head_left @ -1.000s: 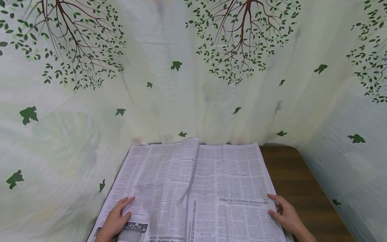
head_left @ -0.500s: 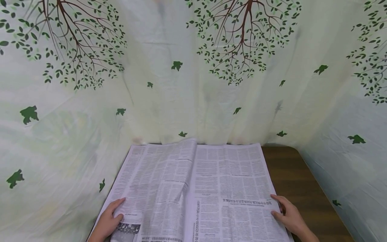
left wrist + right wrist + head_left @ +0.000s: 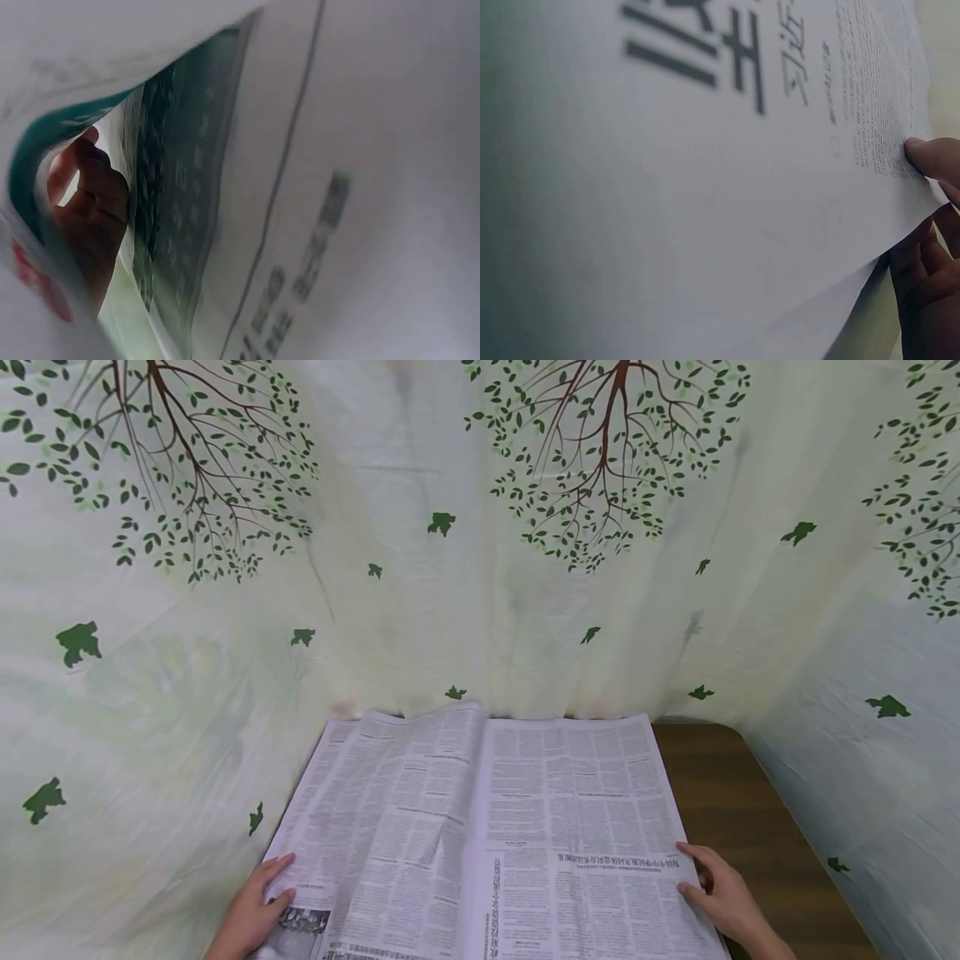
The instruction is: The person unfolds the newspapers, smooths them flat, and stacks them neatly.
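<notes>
A large newspaper point(image 3: 577, 810) lies spread wide over the table, its pages printed in dense columns. At its left edge my left hand point(image 3: 251, 906) pinches the page between thumb and fingers, above a small dark photo. My right hand point(image 3: 723, 897) grips the right edge, thumb on top. The right wrist view has its thumb point(image 3: 934, 159) over the sheet and other fingers beneath. In the left wrist view, curled paper partly covers the left hand point(image 3: 94, 206). Left of the centre fold, a page point(image 3: 420, 802) bulges up with a crease.
A dark wooden table point(image 3: 750, 810) shows along the newspaper's right side, with a rounded far corner. Pale sheeting point(image 3: 510, 610) printed with trees and green leaf shapes hangs behind and on both sides, close against the newspaper's far edge.
My left hand has moved left and slightly down with the page edge, spreading the left page wider. The right hand has shifted slightly right. The raised fold has moved a little left.
</notes>
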Action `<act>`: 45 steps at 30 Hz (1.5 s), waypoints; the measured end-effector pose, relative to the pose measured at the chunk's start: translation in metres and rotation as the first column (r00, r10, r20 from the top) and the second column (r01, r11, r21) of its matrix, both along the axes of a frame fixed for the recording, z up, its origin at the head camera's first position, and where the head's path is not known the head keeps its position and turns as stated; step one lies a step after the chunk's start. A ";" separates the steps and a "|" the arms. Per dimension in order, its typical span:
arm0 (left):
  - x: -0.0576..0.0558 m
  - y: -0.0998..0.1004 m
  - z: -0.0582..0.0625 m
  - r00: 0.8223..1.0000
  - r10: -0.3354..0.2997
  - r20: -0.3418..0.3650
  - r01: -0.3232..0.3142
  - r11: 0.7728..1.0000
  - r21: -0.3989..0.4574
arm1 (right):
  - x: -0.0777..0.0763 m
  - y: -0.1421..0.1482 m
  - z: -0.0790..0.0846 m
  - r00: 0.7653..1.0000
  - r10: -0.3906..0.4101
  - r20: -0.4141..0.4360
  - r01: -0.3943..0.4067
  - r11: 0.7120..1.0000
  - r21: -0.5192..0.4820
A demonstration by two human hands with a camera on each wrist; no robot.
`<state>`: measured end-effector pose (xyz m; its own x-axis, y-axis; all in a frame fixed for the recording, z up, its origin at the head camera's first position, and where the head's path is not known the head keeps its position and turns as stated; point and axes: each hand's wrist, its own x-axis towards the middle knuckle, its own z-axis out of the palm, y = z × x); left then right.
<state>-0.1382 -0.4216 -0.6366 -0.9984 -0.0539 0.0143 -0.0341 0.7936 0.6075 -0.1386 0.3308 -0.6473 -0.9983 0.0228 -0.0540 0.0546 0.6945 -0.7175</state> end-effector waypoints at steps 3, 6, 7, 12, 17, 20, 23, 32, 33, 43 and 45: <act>0.001 -0.005 0.002 1.000 -0.002 0.022 0.003 1.000 -0.027 | 0.000 0.002 -0.001 1.000 0.000 0.003 0.000 1.000 0.005; 0.002 -0.009 0.005 0.998 0.005 0.057 -0.003 0.999 -0.047 | 0.000 0.004 0.000 1.000 0.010 -0.001 -0.010 1.000 0.007; 0.002 -0.010 0.007 0.996 0.015 0.084 -0.011 0.999 -0.048 | 0.000 0.004 0.000 1.000 0.011 -0.004 -0.011 1.000 0.008; 0.003 -0.018 0.011 0.986 0.052 0.161 -0.040 0.996 -0.076 | 0.001 0.006 0.001 1.000 0.019 -0.013 -0.019 0.999 0.034; 0.003 -0.025 0.009 0.978 0.080 0.194 -0.055 0.990 -0.127 | 0.002 0.007 0.001 0.998 0.028 -0.056 -0.024 0.998 0.063; 0.003 -0.028 0.007 0.969 0.097 0.225 -0.065 0.987 -0.146 | 0.002 0.007 0.001 0.998 0.030 -0.052 -0.027 0.997 0.066; 0.003 -0.029 0.005 0.968 0.105 0.227 -0.070 0.985 -0.159 | 0.001 0.006 0.002 0.999 0.031 -0.037 -0.028 0.997 0.071; 0.003 -0.028 0.005 0.967 0.115 0.226 -0.080 0.984 -0.157 | -0.001 0.003 0.006 0.993 0.069 -0.099 -0.047 0.977 0.208; 0.003 -0.027 0.005 0.967 0.115 0.225 -0.081 0.984 -0.156 | -0.002 0.003 0.006 0.991 0.073 -0.108 -0.048 0.975 0.218; -0.001 -0.025 0.005 0.964 0.123 0.235 -0.088 0.984 -0.155 | -0.010 0.002 0.007 0.997 0.071 -0.027 -0.063 0.973 0.222; -0.001 -0.024 0.006 0.968 0.115 0.223 -0.079 0.983 -0.165 | -0.011 0.002 0.006 0.997 0.067 -0.024 -0.060 0.973 0.225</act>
